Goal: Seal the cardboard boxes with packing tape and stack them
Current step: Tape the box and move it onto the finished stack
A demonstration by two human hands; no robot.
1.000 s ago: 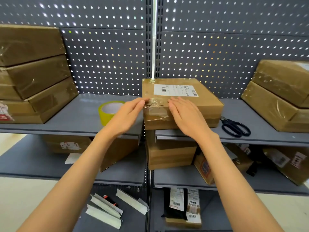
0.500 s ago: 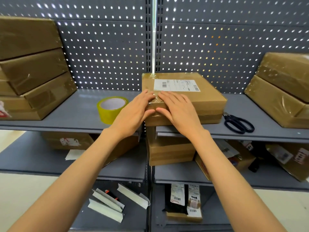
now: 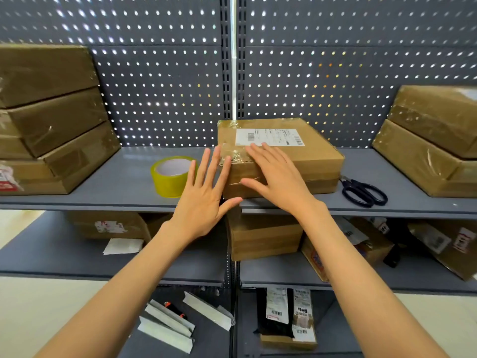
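Note:
A flat cardboard box [image 3: 309,153] with a white shipping label lies on the grey shelf [image 3: 124,182] in the middle. Clear tape wraps its near left corner. My right hand [image 3: 276,179] lies flat on that corner with fingers straight. My left hand [image 3: 204,195] is spread open at the box's left edge, its fingertips at the taped corner. A roll of yellowish packing tape [image 3: 171,175] stands on the shelf just left of my left hand.
Black scissors [image 3: 364,193] lie right of the box. Three taped boxes [image 3: 51,120] are stacked at the left, two more boxes [image 3: 428,140] at the right. Lower shelves hold further boxes [image 3: 263,236], paper strips and parcels. A perforated panel closes the back.
Both hands went from pressing tape over the box's corner to flat, spread fingers; my left hand slid off the box to its left edge.

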